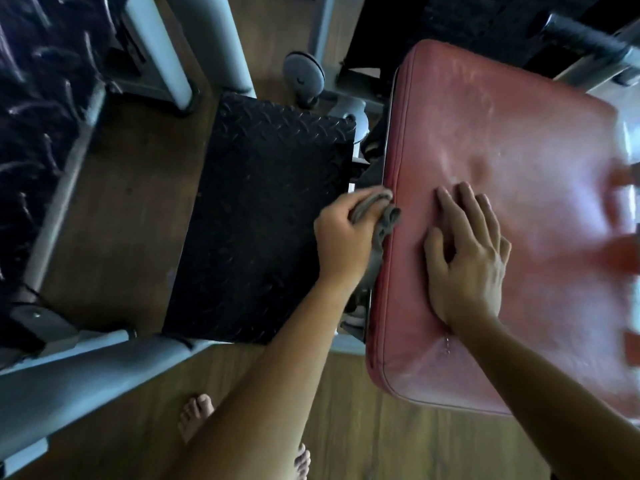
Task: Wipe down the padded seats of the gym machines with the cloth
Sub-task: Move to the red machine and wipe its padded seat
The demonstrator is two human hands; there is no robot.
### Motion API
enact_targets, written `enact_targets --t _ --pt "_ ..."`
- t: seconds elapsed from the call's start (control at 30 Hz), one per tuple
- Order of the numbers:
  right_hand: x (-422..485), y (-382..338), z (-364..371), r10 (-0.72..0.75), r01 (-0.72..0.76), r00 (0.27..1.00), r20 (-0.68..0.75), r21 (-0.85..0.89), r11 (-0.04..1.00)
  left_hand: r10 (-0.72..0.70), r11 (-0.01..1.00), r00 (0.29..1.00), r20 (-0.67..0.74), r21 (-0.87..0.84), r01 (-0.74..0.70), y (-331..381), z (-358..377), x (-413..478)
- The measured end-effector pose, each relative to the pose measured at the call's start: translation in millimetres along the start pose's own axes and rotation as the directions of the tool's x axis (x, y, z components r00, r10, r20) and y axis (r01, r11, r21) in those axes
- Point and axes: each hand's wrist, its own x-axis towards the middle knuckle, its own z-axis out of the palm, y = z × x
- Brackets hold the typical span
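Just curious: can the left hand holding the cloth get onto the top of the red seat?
Probably yes. The left hand grips the cloth at the left edge of the red seat, and most of its top is bare. Only the right hand, flat on the seat beside it, might block part.

Gym: padded seat (502, 220), steel machine frames (86, 386).

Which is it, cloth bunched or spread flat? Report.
Bunched. The left hand grips the cloth in a crumpled wad at the edge of the seat, a strip dangling below; none lies spread on it.
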Motion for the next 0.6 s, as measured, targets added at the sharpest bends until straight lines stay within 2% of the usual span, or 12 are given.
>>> enact_targets --t 0.1,0.23,0.3,0.43,0.5,0.6 --pt "0.8 0.0 0.5 0.003 -0.003 1.000 -0.001 -0.013 1.000 -0.020 1.000 1.000 0.001 -0.024 0.020 -0.8 5.2 12.3" --pt "0.1 -5.3 -1.9 0.005 -0.005 1.000 0.008 -0.036 0.999 -0.123 0.992 0.987 0.101 -0.014 0.125 -3.2 -27.7 -62.2" --pt "-0.2 -5.6 -2.4 0.013 -0.013 1.000 0.007 -0.044 0.999 -0.112 0.993 0.988 0.110 -0.018 0.115 -3.1 -28.5 -56.5" --pt "0.4 -5.4 -0.4 0.007 -0.007 1.000 0.000 -0.059 0.998 -0.065 0.998 0.996 0.064 0.030 0.063 -1.4 -5.6 11.2" --pt "0.4 -3.3 0.2 0.009 -0.009 1.000 -0.001 -0.070 0.997 -0.080 0.996 0.995 0.056 0.032 0.078 -6.2 -4.5 2.0" --pt "0.7 -4.1 -0.5 0.010 -0.009 1.000 0.002 -0.070 0.998 -0.119 0.993 0.982 0.148 0.036 0.115 -7.2 -29.5 -48.2"
